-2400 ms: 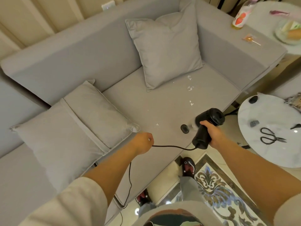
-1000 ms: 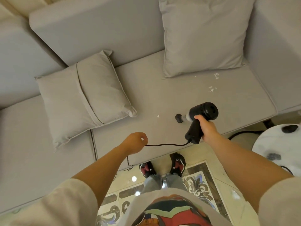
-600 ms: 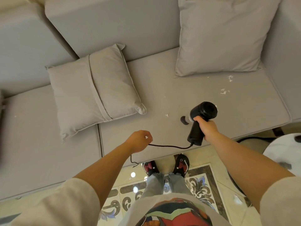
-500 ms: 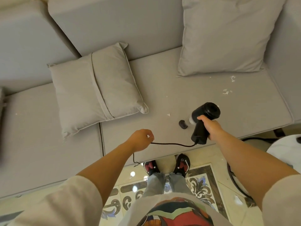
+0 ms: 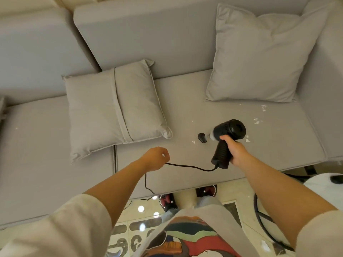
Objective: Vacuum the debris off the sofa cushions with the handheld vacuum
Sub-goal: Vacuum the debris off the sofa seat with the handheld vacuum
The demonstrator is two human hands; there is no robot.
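My right hand (image 5: pixel 234 150) grips the handle of a black handheld vacuum (image 5: pixel 225 135) held over the grey sofa seat cushion (image 5: pixel 185 115). Its small black nozzle (image 5: pixel 202 137) points left, just beside a white scrap (image 5: pixel 193 142). More white debris lies to the right of the vacuum (image 5: pixel 257 121) and near the large pillow's corner (image 5: pixel 263 107). My left hand (image 5: pixel 156 158) is closed around the vacuum's black cord (image 5: pixel 189 166), which runs from the handle's base and drops toward the floor.
A flat grey pillow (image 5: pixel 115 108) lies across the seam between two seat cushions. A larger pillow (image 5: pixel 259 54) leans on the backrest at the right. A white round table (image 5: pixel 326 184) stands at the right edge. My feet stand on the patterned floor (image 5: pixel 141 210) against the sofa.
The view has swung from the sofa's right end to look straight down at the seat. The vacuum stays in my right hand and the cord in my left; the nozzle has drawn close to a scrap.
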